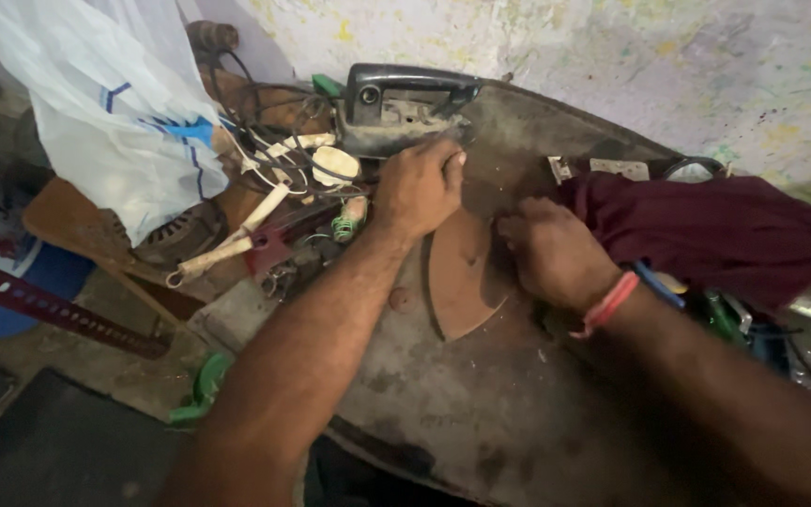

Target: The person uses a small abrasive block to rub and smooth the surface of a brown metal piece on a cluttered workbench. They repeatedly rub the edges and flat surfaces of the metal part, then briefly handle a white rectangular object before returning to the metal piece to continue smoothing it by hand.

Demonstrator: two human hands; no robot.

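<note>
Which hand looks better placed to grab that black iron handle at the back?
Probably the left hand: its knuckles lie right below the iron handle. The right hand rests farther off, on the brown plate beside the maroon cloth.

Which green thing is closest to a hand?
The small green coil, right beside the left hand. The green clip lies far down on the floor.
</note>
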